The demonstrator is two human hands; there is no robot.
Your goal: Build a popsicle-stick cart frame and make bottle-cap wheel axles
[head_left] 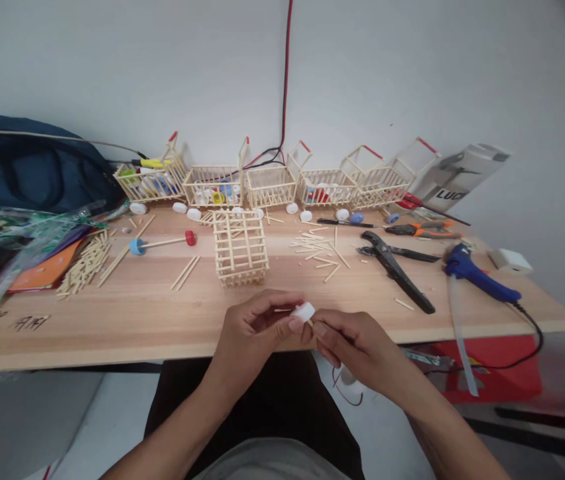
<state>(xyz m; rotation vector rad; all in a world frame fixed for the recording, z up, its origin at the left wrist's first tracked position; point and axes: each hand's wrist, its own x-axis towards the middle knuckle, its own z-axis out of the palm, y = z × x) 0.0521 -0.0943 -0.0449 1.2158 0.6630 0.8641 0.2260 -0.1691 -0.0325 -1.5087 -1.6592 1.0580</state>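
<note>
Between finger and thumb, my left hand (262, 323) grips a white bottle cap (304, 311) just over the table's front edge. My right hand (350, 340) is closed on a thin wooden stick (310, 323), whose tip meets the cap; most of the stick is hidden by the fingers. Beyond my hands lies a small wooden stick basket (240, 248). To its left rests a stick axle (165, 242) with a blue cap (137, 247) at one end and a red cap (190, 238) at the other.
Several stick carts (271, 187) with cap wheels line the wall. Loose sticks (84, 265) lie left, and cut pieces (315, 245) in the middle. On the right are cutters (396, 270), orange-handled pliers (422, 230) and a blue glue gun (482, 277) with its cord. A dark blue bag (32, 163) stands left.
</note>
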